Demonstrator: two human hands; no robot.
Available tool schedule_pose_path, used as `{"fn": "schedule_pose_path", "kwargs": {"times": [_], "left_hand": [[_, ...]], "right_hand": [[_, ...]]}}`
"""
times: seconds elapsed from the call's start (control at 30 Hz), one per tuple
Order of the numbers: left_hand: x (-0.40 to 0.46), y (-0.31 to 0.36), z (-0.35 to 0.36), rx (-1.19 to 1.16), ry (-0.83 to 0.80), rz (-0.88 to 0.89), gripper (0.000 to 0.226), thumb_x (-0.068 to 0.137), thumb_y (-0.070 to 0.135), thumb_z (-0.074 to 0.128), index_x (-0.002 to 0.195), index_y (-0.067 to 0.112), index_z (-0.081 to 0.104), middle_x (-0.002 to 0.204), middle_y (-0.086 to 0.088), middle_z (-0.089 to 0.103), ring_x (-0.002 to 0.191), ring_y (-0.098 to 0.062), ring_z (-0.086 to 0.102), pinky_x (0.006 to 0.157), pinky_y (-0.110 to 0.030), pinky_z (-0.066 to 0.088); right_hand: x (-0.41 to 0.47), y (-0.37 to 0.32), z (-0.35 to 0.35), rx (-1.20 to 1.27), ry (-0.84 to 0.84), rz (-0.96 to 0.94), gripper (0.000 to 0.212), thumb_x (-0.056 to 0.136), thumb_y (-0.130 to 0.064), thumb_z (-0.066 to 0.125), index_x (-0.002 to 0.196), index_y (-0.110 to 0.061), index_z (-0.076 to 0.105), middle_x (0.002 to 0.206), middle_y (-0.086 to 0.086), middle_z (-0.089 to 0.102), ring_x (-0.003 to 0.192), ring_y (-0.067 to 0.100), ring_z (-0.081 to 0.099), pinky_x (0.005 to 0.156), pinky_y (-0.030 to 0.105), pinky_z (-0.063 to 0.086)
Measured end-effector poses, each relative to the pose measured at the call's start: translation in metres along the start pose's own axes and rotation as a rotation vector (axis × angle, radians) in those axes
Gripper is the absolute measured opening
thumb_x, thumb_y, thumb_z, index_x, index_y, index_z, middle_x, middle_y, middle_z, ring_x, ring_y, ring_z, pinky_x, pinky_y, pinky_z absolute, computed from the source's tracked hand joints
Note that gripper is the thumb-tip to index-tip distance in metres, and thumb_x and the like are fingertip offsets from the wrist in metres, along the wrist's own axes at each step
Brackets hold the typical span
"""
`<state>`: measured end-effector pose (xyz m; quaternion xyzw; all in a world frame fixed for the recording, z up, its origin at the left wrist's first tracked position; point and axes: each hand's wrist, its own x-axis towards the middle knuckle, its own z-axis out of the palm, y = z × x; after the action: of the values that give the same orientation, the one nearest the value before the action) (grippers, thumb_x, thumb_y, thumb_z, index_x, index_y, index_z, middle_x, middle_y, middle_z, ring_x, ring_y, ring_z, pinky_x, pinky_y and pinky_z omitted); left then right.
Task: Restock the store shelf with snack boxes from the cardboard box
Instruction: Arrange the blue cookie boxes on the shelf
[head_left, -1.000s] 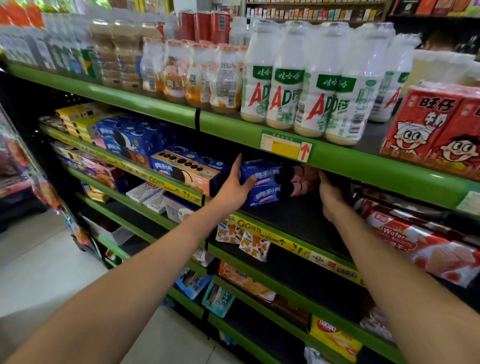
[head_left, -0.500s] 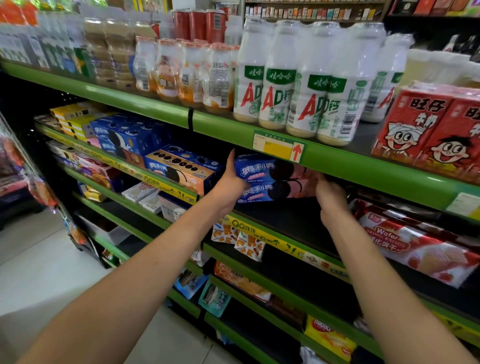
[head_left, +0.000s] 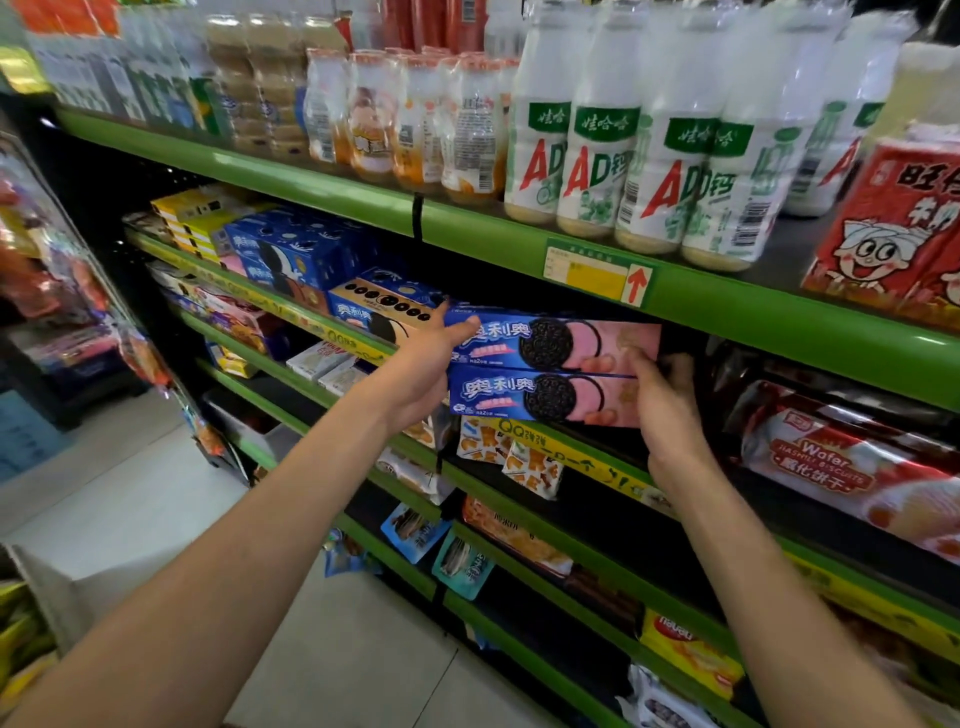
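While both hands, left (head_left: 422, 373) and right (head_left: 666, 410), grip two stacked cookie boxes (head_left: 540, 366), green-edged shelves (head_left: 519, 236) rise above pale floor tiles (head_left: 130, 499).

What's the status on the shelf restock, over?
Left hand and right hand grip two stacked cookie boxes by their ends. Boxes at shelf edge, not yet seated. Dark bay behind looks free.

Your left hand (head_left: 421, 374) grips the left end of two stacked cookie boxes (head_left: 550, 366), and your right hand (head_left: 662, 410) grips the right end. The boxes are at the front edge of the green shelf (head_left: 332, 327), under the milk bottles (head_left: 597, 135).
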<state>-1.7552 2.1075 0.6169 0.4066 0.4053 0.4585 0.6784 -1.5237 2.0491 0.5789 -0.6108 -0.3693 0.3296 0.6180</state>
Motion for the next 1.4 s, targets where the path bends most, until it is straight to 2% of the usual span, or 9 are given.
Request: {"fn": "schedule_pose_path", "kwargs": {"times": [0.1, 0.3, 0.43, 0.53, 0.73, 0.87, 1.0, 1.1, 1.4], "left_hand": [[0.003, -0.006, -0.008, 0.006, -0.004, 0.01, 0.066, 0.102, 0.021, 0.053, 0.156, 0.027, 0.015, 0.126, -0.011, 0.065, 0.096, -0.026, 0.073, 0.076, -0.045, 0.061], [0.017, -0.014, -0.022, 0.2, 0.012, 0.045, 0.071, 0.093, 0.045, 0.058, 0.152, 0.043, 0.019, 0.155, -0.004, 0.039, 0.132, -0.033, 0.05, 0.105, -0.059, 0.043], [0.018, -0.02, -0.018, 0.26, -0.042, 0.043, 0.044, 0.096, 0.048, 0.054, 0.134, 0.048, 0.031, 0.129, 0.007, 0.063, 0.107, -0.02, 0.069, 0.086, -0.042, 0.059], [0.023, -0.024, -0.016, 0.309, -0.082, 0.058, 0.066, 0.077, 0.07, 0.059, 0.136, 0.049, 0.042, 0.143, 0.004, 0.053, 0.126, -0.025, 0.057, 0.104, -0.051, 0.047], [0.036, -0.039, -0.015, 0.184, -0.062, 0.056, 0.069, 0.071, 0.063, 0.067, 0.135, 0.043, 0.051, 0.134, -0.001, 0.062, 0.113, -0.03, 0.065, 0.096, -0.054, 0.052], [0.039, -0.045, -0.02, 0.155, -0.082, 0.066, 0.02, 0.083, 0.051, 0.061, 0.096, 0.065, 0.063, 0.112, 0.007, 0.073, 0.097, -0.025, 0.073, 0.076, -0.042, 0.06], [0.042, -0.046, -0.02, 0.135, -0.07, 0.082, 0.024, 0.078, 0.052, 0.065, 0.097, 0.066, 0.061, 0.121, 0.003, 0.07, 0.103, -0.026, 0.071, 0.084, -0.047, 0.059], [0.048, -0.046, -0.02, 0.151, -0.069, 0.107, 0.038, 0.073, 0.056, 0.067, 0.111, 0.056, 0.06, 0.123, 0.002, 0.069, 0.109, -0.027, 0.068, 0.094, -0.055, 0.053], [0.057, -0.035, -0.008, 0.275, -0.01, 0.133, 0.032, 0.067, 0.074, 0.058, 0.094, 0.057, 0.055, 0.115, 0.0, 0.069, 0.102, -0.031, 0.068, 0.09, -0.058, 0.053]], "right_hand": [[0.001, 0.008, 0.002, -0.031, -0.031, -0.003, 0.021, 0.082, -0.055, 0.06, 0.088, -0.037, 0.051, 0.09, -0.012, 0.067, 0.067, -0.007, 0.066, 0.062, 0.023, 0.049], [0.009, 0.011, 0.002, 0.007, -0.066, 0.086, 0.042, 0.068, -0.06, 0.064, 0.102, -0.037, 0.053, 0.099, -0.005, 0.072, 0.079, 0.012, 0.073, 0.071, 0.035, 0.056], [0.017, 0.01, 0.009, 0.122, 0.0, 0.091, 0.044, 0.072, -0.049, 0.06, 0.114, -0.033, 0.059, 0.102, -0.002, 0.074, 0.081, 0.015, 0.073, 0.07, 0.038, 0.059], [0.018, 0.015, 0.009, 0.204, 0.08, 0.149, 0.049, 0.066, -0.056, 0.062, 0.107, -0.03, 0.062, 0.112, 0.006, 0.071, 0.093, 0.023, 0.071, 0.084, 0.047, 0.058], [0.013, 0.023, 0.004, 0.283, 0.131, 0.151, 0.088, 0.062, -0.058, 0.072, 0.139, -0.022, 0.049, 0.121, 0.003, 0.069, 0.1, 0.022, 0.071, 0.086, 0.047, 0.058], [0.011, 0.027, 0.0, 0.291, 0.079, 0.084, 0.054, 0.084, -0.04, 0.07, 0.131, -0.02, 0.051, 0.107, -0.002, 0.075, 0.09, 0.017, 0.074, 0.069, 0.035, 0.06], [0.008, 0.025, 0.001, 0.335, 0.038, 0.058, 0.017, 0.094, -0.027, 0.063, 0.109, -0.027, 0.057, 0.092, -0.007, 0.077, 0.079, 0.014, 0.074, 0.058, 0.03, 0.058], [0.007, 0.023, 0.002, 0.343, 0.036, 0.062, 0.015, 0.095, -0.025, 0.06, 0.11, -0.026, 0.056, 0.09, -0.008, 0.077, 0.078, 0.014, 0.074, 0.058, 0.031, 0.058], [0.01, 0.019, -0.001, 0.39, 0.052, 0.122, 0.031, 0.087, -0.034, 0.068, 0.114, -0.023, 0.056, 0.095, -0.002, 0.077, 0.082, 0.02, 0.075, 0.06, 0.035, 0.059]]}}
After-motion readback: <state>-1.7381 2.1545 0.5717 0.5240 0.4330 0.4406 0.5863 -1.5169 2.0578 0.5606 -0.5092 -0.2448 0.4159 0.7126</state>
